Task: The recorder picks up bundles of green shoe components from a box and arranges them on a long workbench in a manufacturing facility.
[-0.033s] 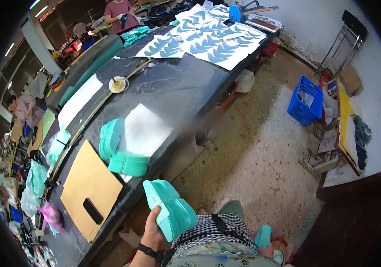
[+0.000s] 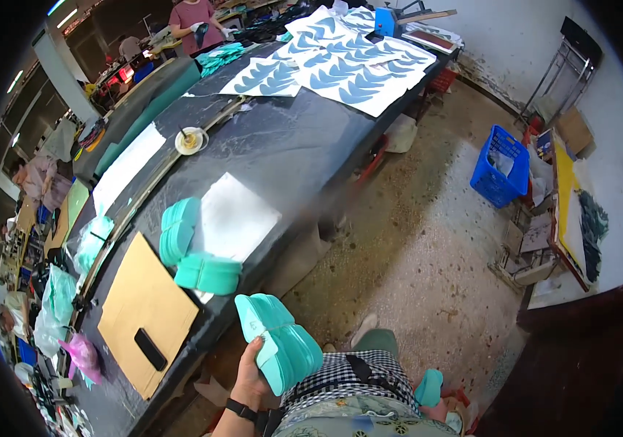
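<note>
My left hand [image 2: 253, 368] grips a tied bundle of flat teal pieces [image 2: 281, 346], thumb on top, in front of my checked clothing. A thin band runs around the bundle's middle. Low on the right, my right hand [image 2: 438, 412] is partly hidden beside my body, and a teal piece [image 2: 429, 387] sticks up from it; its fingers are hard to make out. On the dark table, two more teal bundles lie close together: one upright in view [image 2: 178, 231], the other crosswise [image 2: 208, 273]. They rest against a white sheet [image 2: 235, 215].
A cardboard sheet [image 2: 147, 309] carries a black phone [image 2: 151, 349] near the table's edge. White sheets with grey curved shapes [image 2: 355, 69] cover the far end. A blue basket [image 2: 501, 166] stands on the floor to the right. A person [image 2: 198, 25] works beyond the table.
The view shifts very slightly, and one of my feet shows farther forward on the floor. Both hands keep their places, with the bundle still in the left.
</note>
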A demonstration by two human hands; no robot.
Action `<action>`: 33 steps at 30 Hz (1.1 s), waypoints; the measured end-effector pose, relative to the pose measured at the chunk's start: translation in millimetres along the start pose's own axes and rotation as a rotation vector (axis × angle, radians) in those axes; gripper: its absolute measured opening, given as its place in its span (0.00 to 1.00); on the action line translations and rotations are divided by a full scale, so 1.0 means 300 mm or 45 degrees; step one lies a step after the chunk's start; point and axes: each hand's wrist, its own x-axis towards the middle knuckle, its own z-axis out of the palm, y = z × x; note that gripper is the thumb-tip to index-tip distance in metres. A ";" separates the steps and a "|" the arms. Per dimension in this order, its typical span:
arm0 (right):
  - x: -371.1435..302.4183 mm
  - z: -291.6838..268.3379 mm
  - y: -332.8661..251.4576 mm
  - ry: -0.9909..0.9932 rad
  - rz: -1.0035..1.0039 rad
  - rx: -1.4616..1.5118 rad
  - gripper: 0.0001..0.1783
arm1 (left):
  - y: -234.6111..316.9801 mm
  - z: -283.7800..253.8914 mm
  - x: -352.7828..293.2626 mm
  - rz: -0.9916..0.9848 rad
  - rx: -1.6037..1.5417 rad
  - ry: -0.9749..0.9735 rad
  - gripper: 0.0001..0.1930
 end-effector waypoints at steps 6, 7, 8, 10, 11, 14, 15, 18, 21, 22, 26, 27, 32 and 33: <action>0.340 -0.150 -0.189 -0.129 -0.142 -0.078 0.37 | 0.048 0.359 0.268 -0.027 -0.033 0.014 0.30; 0.353 -0.198 -0.265 -0.057 -0.189 -0.094 0.35 | 0.047 0.392 0.308 -0.018 -0.043 0.027 0.30; 0.353 -0.268 -0.390 0.014 -0.242 -0.109 0.33 | 0.052 0.413 0.345 0.008 -0.067 0.034 0.29; 0.424 -0.396 -0.558 -0.009 -0.296 -0.240 0.32 | 0.073 0.494 0.419 0.027 -0.091 0.034 0.29; 0.460 -0.449 -0.618 -0.035 -0.346 -0.371 0.32 | 0.081 0.529 0.442 0.026 -0.104 0.045 0.29; 0.652 -0.563 -0.786 0.102 -0.675 -0.394 0.29 | 0.096 0.631 0.529 0.034 -0.120 0.066 0.30; 0.698 -0.599 -0.881 0.103 -0.690 -0.397 0.29 | 0.108 0.653 0.564 0.055 -0.114 0.080 0.30; 0.800 -0.711 -1.239 0.082 -0.958 -0.509 0.24 | 0.136 0.692 0.640 0.091 -0.157 0.123 0.30; 0.791 -0.808 -1.646 -0.010 -1.229 -0.554 0.22 | 0.191 0.739 0.695 0.125 -0.175 0.153 0.31; 0.802 -0.827 -1.760 -0.001 -1.349 -0.650 0.21 | 0.207 0.749 0.722 0.128 -0.200 0.155 0.31; 0.739 -0.883 -2.233 -0.026 -1.795 -0.745 0.21 | 0.283 0.768 0.826 0.211 -0.287 0.174 0.32; 0.711 -0.894 -2.343 -0.027 -1.805 -0.753 0.21 | 0.310 0.786 0.839 0.233 -0.289 0.170 0.32; 0.513 -0.924 -2.826 -0.288 -2.123 -0.799 0.21 | 0.425 0.810 0.911 0.266 -0.430 0.184 0.33; 0.486 -0.921 -2.899 -0.290 -2.120 -0.801 0.21 | 0.440 0.820 0.916 0.285 -0.430 0.208 0.33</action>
